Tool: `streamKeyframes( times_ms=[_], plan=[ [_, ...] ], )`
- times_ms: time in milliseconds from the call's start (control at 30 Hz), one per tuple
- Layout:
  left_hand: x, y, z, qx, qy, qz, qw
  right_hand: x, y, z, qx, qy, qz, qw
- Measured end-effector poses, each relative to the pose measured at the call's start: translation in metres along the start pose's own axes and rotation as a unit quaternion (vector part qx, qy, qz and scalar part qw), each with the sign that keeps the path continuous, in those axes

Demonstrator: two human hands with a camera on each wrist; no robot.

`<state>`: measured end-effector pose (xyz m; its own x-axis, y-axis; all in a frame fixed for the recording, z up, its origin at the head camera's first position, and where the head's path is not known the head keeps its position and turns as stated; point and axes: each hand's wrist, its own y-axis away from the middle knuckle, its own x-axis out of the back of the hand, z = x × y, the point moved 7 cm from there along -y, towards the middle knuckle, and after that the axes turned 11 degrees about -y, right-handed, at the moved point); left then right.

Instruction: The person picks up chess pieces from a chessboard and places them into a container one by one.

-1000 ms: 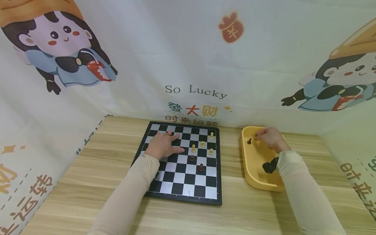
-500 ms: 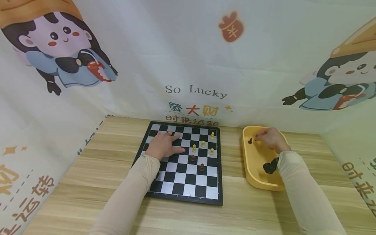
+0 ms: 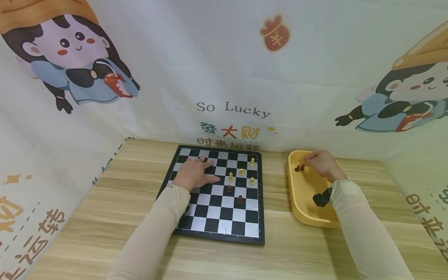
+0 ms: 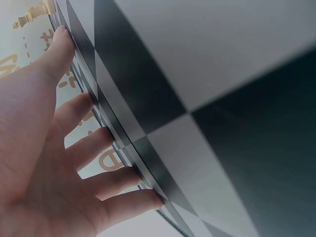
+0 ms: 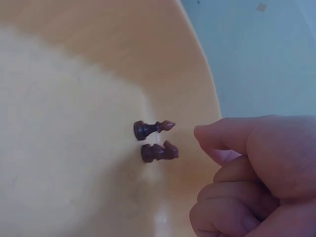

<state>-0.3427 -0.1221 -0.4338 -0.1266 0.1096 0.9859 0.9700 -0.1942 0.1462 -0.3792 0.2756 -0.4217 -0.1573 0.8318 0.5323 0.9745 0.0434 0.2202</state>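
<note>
My left hand (image 3: 195,173) rests spread on the chessboard (image 3: 217,201), its fingertips touching the squares, as the left wrist view also shows. To its right stand several pale yellow chess pieces (image 3: 231,177) and two dark red-brown ones, one of them a front chess piece (image 3: 240,200). My right hand (image 3: 323,163) hovers over the far end of the yellow tray (image 3: 297,210), thumb and fingers loosely bent with nothing seen between them. Just off its fingertips, a dark brown bishop (image 5: 152,129) and a dark brown knight (image 5: 159,151) stand side by side on the tray floor.
The black wrist camera (image 3: 321,199) hangs beneath my right sleeve above the tray. Wood-grain tabletop (image 3: 276,237) lies between board and tray. A printed cloth (image 3: 231,70) rises directly behind both.
The dark knight, hidden at my right fingertips before, now shows beside the bishop in the tray. The right hand has risen slightly off it. The left hand stays on the board.
</note>
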Motion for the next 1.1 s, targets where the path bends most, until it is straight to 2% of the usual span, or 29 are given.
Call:
streamKeyframes(
  times_ms=[267,500,833,967,1100],
  plan=[
    [-0.001,0.002,0.002,0.0,0.003,0.001,1.0,0.0,0.011,-0.014,0.018,-0.009,-0.006,0.9998],
    [-0.004,0.001,0.0,0.005,0.007,-0.002,1.0,-0.009,0.019,-0.03,0.042,-0.029,-0.011,0.9986],
    [-0.004,0.001,0.0,0.005,0.005,0.001,1.0,-0.027,0.034,-0.048,0.038,-0.077,-0.037,0.9956],
    [-0.003,0.001,0.0,0.003,0.005,-0.001,1.0,-0.035,0.04,-0.053,0.041,-0.068,-0.046,0.9957],
    [-0.001,0.001,0.0,0.005,0.003,-0.003,1.0,-0.045,0.045,-0.061,0.062,-0.037,-0.053,0.996]
  ],
)
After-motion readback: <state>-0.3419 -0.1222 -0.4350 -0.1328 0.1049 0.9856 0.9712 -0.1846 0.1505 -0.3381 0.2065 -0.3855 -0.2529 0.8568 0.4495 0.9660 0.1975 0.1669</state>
